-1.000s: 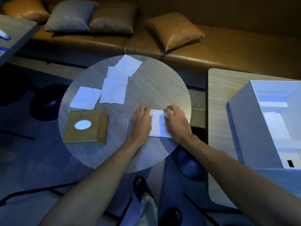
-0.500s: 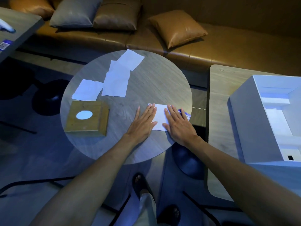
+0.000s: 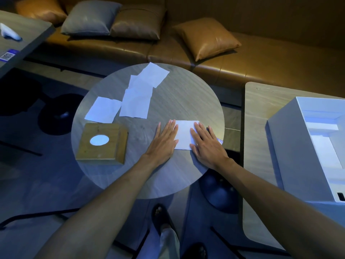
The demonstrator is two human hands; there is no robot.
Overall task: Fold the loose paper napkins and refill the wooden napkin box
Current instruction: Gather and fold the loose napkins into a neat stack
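Note:
On the round table (image 3: 179,101) a folded white napkin (image 3: 183,134) lies flat near the right edge. My left hand (image 3: 164,142) presses its left side with straight fingers, and my right hand (image 3: 206,144) lies flat over its right side. The wooden napkin box (image 3: 101,143) stands at the table's near left, with a white oval opening in its top. Several loose unfolded napkins (image 3: 135,102) lie spread at the back left of the table, one (image 3: 153,74) at the far rim.
A white open carton (image 3: 291,146) stands on the rectangular table (image 3: 255,113) to the right. A brown sofa with cushions (image 3: 206,37) runs behind. Another table (image 3: 28,32) sits at the top left. My feet (image 3: 162,217) are below the round table.
Both hands went from curled fingers working the napkin to lying flat with straight fingers on it. Since half a second ago they have barely moved.

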